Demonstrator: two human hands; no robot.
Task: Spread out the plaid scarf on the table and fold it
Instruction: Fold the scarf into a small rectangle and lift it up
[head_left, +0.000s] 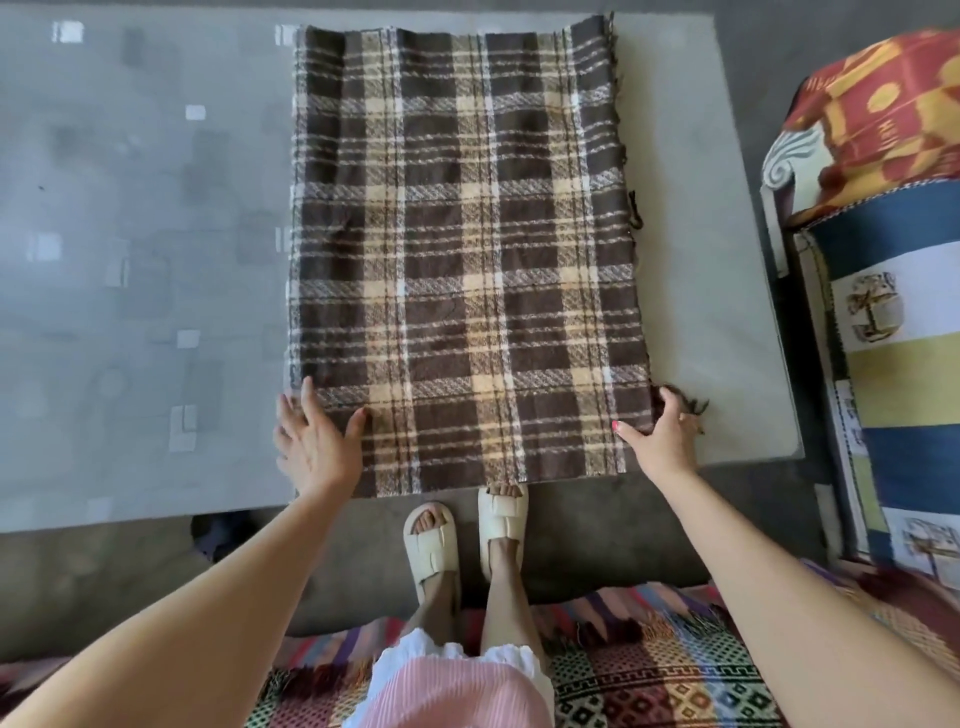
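Note:
The brown and cream plaid scarf (462, 249) lies flat on the grey glass table (145, 260), running from the far edge to the near edge, where it hangs slightly over. My left hand (314, 441) rests palm down with fingers spread on the scarf's near left corner. At the near right corner, my right hand (662, 436) curls its fingers around the fringed edge of the scarf.
A sofa arm with patterned red and striped covers (883, 234) stands close to the table's right side. My feet in cream slippers (467, 535) are on the floor below the table's near edge. A colourful woven rug (649, 670) lies under me.

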